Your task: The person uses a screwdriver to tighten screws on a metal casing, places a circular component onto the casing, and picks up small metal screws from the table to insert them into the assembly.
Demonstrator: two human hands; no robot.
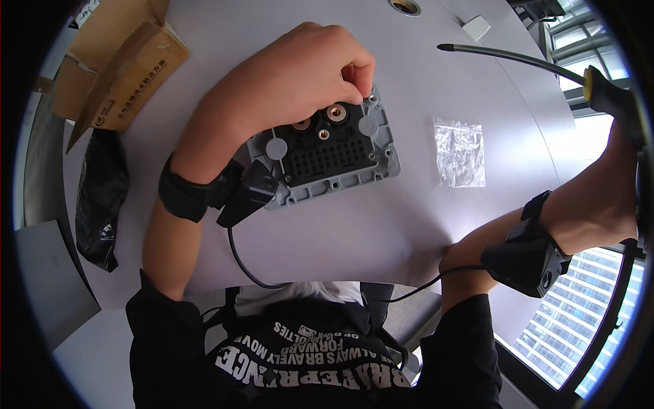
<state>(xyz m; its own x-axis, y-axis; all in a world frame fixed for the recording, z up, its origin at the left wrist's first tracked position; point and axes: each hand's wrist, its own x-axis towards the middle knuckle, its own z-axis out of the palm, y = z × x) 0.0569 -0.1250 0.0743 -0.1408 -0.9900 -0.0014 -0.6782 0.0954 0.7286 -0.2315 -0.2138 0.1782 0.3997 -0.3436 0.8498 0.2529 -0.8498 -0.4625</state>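
A grey metal housing (392, 162) with a black multi-hole connector insert (327, 158) lies on the table in front of me. My left hand (317, 71) reaches over its far side, with thumb and index finger pinched at the far right corner. Whatever sits between those fingertips is too small or hidden to make out. Raised at the right rim, my right hand (621, 146) is closed around a screwdriver (599, 92) with a yellow and black handle. Its dark shaft points left, above the table and apart from the housing. Much of that hand falls at the dark picture edge.
A clear plastic bag (460, 153) lies right of the housing. An open cardboard box (139, 75) stands at the far left, with a black bag (102, 198) nearer me. A white square object (476, 27) and a round cable grommet (405, 7) are at the back. Cables run from both wrist devices.
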